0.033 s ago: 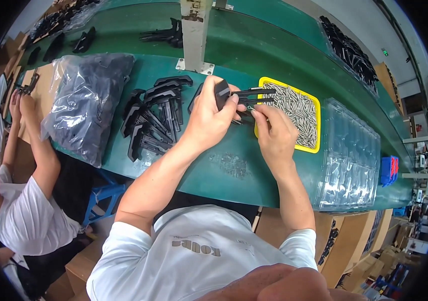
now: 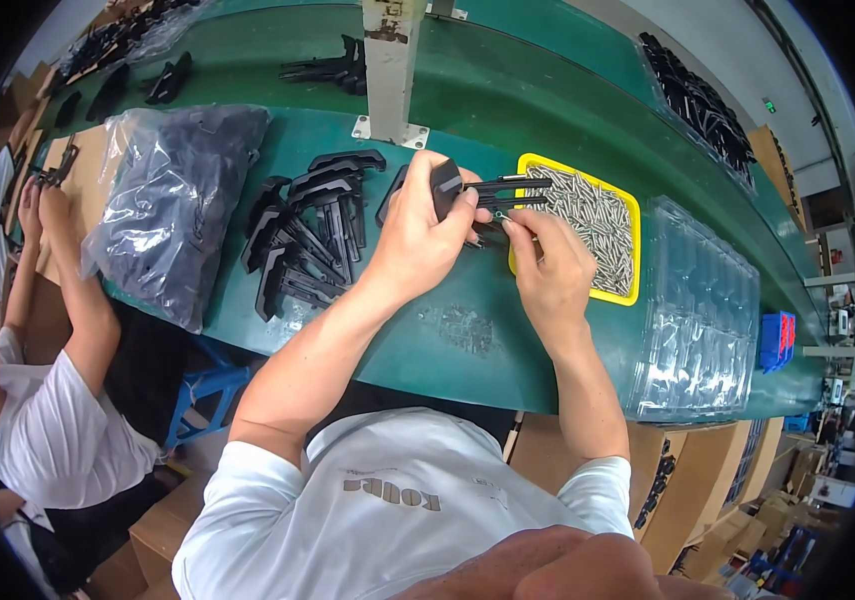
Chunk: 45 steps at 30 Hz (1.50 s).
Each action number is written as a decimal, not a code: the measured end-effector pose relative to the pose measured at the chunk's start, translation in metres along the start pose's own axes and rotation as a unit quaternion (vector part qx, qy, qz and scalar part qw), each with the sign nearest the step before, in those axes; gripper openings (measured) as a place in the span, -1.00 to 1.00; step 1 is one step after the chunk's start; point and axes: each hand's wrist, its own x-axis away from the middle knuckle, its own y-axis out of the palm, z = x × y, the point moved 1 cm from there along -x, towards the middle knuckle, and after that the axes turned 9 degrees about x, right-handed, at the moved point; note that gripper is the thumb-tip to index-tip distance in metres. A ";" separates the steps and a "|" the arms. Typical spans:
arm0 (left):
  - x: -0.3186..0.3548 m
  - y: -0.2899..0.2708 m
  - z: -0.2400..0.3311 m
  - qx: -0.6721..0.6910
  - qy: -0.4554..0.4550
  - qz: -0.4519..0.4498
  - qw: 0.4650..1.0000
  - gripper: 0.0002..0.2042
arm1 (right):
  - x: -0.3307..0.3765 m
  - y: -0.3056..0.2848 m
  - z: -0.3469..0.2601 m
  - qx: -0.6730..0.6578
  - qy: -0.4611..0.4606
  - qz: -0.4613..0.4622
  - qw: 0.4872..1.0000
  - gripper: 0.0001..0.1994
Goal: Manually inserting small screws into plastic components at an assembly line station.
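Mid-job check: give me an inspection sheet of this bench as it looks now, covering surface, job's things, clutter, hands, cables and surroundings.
Surface: green bench.
Job's things: black plastic part in left hand; yellow tray of metal pins.
Clutter: pile of black parts; bag of black parts; clear blister trays; small loose bits.
Hands: left hand grips the part; right hand pinches at the part's prongs.
Cables: nothing seen.
Surroundings: co-worker's hands at left; white post; cardboard boxes below.

The person wore a white short-sleeved T-shirt [image 2: 397, 510] with grey lettering across the chest; both forearms and both hands were bare, without gloves, rings or watch.
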 end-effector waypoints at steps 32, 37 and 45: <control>-0.001 -0.004 -0.001 0.114 -0.105 -0.004 0.988 -0.85 | -0.030 -0.015 -0.003 0.131 -0.125 0.110 0.977 -0.72; -0.003 -0.006 0.001 -0.109 0.014 -0.032 0.993 -0.71 | -0.026 -0.008 -0.008 0.049 -0.104 -0.142 0.983 -0.62; -0.015 -0.022 0.002 -0.281 0.150 0.053 0.946 -0.50 | -0.049 -0.015 0.007 0.017 0.133 -0.302 0.944 -0.66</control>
